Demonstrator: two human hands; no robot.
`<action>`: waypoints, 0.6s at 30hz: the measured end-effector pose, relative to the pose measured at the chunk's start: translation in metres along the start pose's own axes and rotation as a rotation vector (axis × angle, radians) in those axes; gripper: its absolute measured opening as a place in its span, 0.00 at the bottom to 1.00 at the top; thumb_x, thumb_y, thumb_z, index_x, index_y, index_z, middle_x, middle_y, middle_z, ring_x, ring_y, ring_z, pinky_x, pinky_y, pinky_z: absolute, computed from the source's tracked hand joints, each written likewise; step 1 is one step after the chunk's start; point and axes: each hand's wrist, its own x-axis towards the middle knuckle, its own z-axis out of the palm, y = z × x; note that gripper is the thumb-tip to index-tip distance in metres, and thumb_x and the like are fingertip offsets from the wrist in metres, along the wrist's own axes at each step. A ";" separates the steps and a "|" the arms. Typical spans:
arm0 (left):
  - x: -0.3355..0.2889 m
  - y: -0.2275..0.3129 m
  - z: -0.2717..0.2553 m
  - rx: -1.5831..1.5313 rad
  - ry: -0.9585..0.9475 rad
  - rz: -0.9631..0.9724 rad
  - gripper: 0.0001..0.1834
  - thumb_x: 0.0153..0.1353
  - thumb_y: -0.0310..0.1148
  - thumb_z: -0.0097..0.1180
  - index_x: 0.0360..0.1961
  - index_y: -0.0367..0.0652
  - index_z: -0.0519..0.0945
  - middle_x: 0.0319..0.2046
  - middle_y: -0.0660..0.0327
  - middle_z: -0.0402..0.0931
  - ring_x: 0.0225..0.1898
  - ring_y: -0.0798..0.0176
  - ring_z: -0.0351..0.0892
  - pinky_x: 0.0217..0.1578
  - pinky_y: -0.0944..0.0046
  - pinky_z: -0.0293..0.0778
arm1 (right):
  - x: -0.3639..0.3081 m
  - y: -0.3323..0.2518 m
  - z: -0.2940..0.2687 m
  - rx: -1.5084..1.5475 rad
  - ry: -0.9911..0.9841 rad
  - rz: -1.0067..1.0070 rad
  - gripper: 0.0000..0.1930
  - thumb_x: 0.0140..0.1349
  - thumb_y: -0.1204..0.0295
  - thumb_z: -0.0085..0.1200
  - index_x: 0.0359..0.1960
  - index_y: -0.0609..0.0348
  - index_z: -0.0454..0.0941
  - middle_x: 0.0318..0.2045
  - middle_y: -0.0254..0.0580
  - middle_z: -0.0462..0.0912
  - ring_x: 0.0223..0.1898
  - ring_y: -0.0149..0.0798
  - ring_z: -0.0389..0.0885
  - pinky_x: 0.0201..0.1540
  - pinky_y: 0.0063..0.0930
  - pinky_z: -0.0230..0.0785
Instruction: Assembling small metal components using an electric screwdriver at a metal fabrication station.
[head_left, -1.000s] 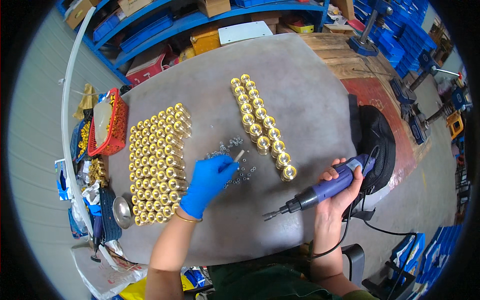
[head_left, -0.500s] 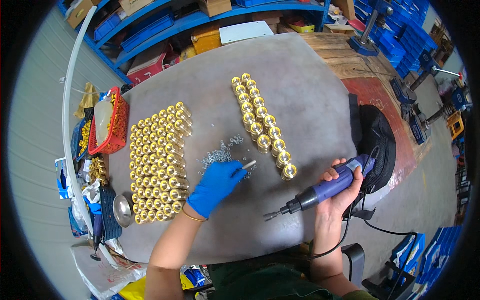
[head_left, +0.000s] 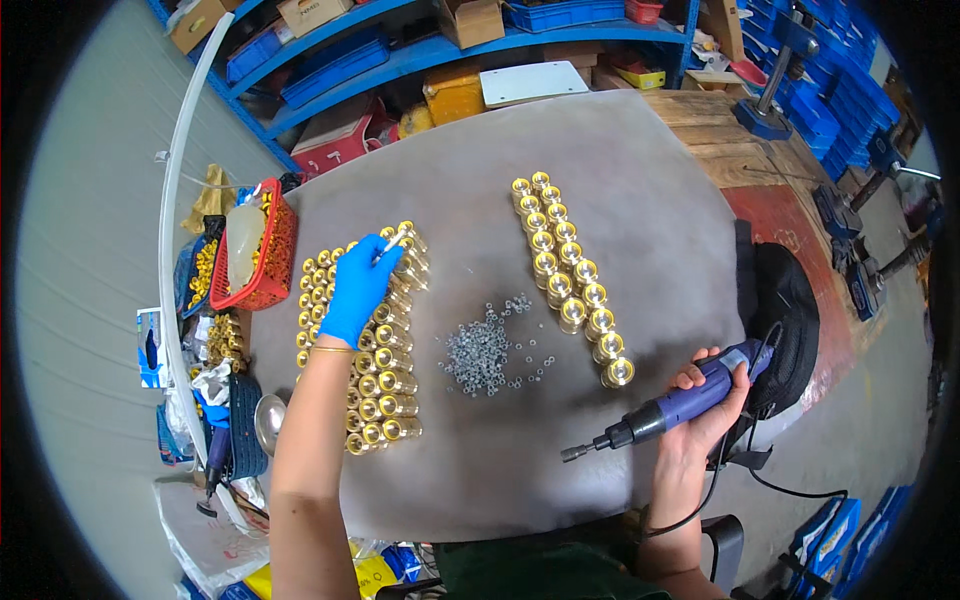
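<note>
In a blue glove, my left hand (head_left: 358, 285) is over the far part of a block of brass cylindrical fittings (head_left: 395, 385). Its fingers pinch a short pale rod (head_left: 396, 240) near the fittings at the block's far right corner; whether it touches one I cannot tell. My right hand (head_left: 706, 420), bare, is wrapped round a purple electric screwdriver (head_left: 690, 398). The tool's dark tip points left, above the table's near right part. Between the block and a double row of brass fittings (head_left: 570, 255) lies a pile of small silvery nuts (head_left: 478, 352).
A red basket (head_left: 275, 262) of small yellow parts stands left of the grey table (head_left: 500, 470), with a metal bowl (head_left: 268, 425) nearer me. A black bag (head_left: 785, 320) sits at the right edge. The screwdriver's cord (head_left: 708, 492) hangs past my right forearm. Blue shelving (head_left: 400, 68) lines the back.
My left hand has moved from the nut pile away to the far part of the fittings block, still pinching the rod. The screwdriver stays in my right hand. The whole view has shifted slightly.
</note>
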 end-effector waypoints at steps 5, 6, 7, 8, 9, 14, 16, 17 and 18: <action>0.002 0.000 0.007 -0.013 -0.005 0.027 0.12 0.54 0.36 0.57 0.28 0.38 0.74 0.18 0.54 0.71 0.19 0.58 0.69 0.23 0.61 0.66 | 0.003 0.001 0.003 0.015 0.034 0.003 0.18 0.55 0.57 0.52 0.37 0.58 0.68 0.30 0.39 0.72 0.21 0.29 0.70 0.24 0.20 0.67; 0.003 0.000 0.007 0.037 -0.051 0.013 0.12 0.54 0.37 0.57 0.29 0.38 0.74 0.21 0.52 0.72 0.22 0.55 0.71 0.24 0.59 0.67 | 0.004 0.002 0.003 0.012 0.034 0.003 0.18 0.55 0.57 0.52 0.37 0.58 0.68 0.30 0.39 0.72 0.21 0.29 0.70 0.24 0.20 0.67; 0.004 0.000 0.008 0.088 -0.098 -0.001 0.12 0.54 0.37 0.56 0.31 0.38 0.73 0.24 0.50 0.74 0.24 0.52 0.73 0.26 0.57 0.67 | 0.005 0.002 0.003 0.009 0.036 0.001 0.18 0.55 0.57 0.52 0.37 0.58 0.68 0.30 0.39 0.72 0.21 0.29 0.70 0.24 0.20 0.67; 0.003 -0.003 0.009 0.087 -0.099 -0.003 0.12 0.54 0.37 0.56 0.31 0.38 0.73 0.24 0.50 0.74 0.24 0.52 0.73 0.26 0.57 0.67 | 0.006 0.002 0.002 0.007 0.037 -0.001 0.18 0.55 0.57 0.52 0.37 0.58 0.68 0.30 0.39 0.72 0.21 0.30 0.70 0.24 0.20 0.67; 0.003 -0.005 0.011 0.182 -0.078 0.110 0.14 0.54 0.38 0.57 0.33 0.38 0.73 0.29 0.49 0.73 0.28 0.49 0.73 0.29 0.56 0.68 | 0.006 0.003 0.002 0.005 0.037 -0.001 0.18 0.55 0.57 0.52 0.37 0.58 0.68 0.30 0.39 0.72 0.21 0.30 0.70 0.24 0.20 0.67; -0.009 -0.005 0.017 0.385 -0.026 0.363 0.21 0.51 0.40 0.59 0.42 0.40 0.71 0.38 0.47 0.71 0.38 0.45 0.72 0.37 0.52 0.69 | 0.005 0.005 0.002 -0.022 -0.017 0.020 0.18 0.55 0.58 0.53 0.37 0.59 0.68 0.31 0.41 0.74 0.23 0.29 0.71 0.26 0.19 0.70; -0.010 -0.001 0.018 0.348 -0.109 0.253 0.27 0.48 0.41 0.62 0.48 0.42 0.70 0.41 0.48 0.72 0.42 0.45 0.72 0.41 0.56 0.70 | 0.005 0.005 0.004 -0.023 0.006 0.012 0.18 0.55 0.57 0.53 0.37 0.58 0.68 0.31 0.40 0.73 0.22 0.29 0.71 0.25 0.20 0.68; -0.009 0.001 0.018 0.344 -0.111 0.257 0.27 0.48 0.41 0.62 0.48 0.42 0.70 0.41 0.48 0.72 0.42 0.45 0.72 0.41 0.56 0.70 | 0.005 0.005 0.006 -0.023 0.030 0.010 0.18 0.54 0.56 0.52 0.36 0.57 0.68 0.31 0.39 0.72 0.21 0.29 0.70 0.24 0.20 0.67; -0.010 0.010 0.014 0.364 -0.181 0.268 0.27 0.46 0.40 0.63 0.47 0.42 0.72 0.40 0.48 0.73 0.40 0.45 0.73 0.39 0.56 0.70 | 0.004 0.005 0.007 -0.023 0.031 0.007 0.18 0.54 0.56 0.52 0.36 0.57 0.68 0.31 0.39 0.72 0.21 0.29 0.70 0.24 0.20 0.67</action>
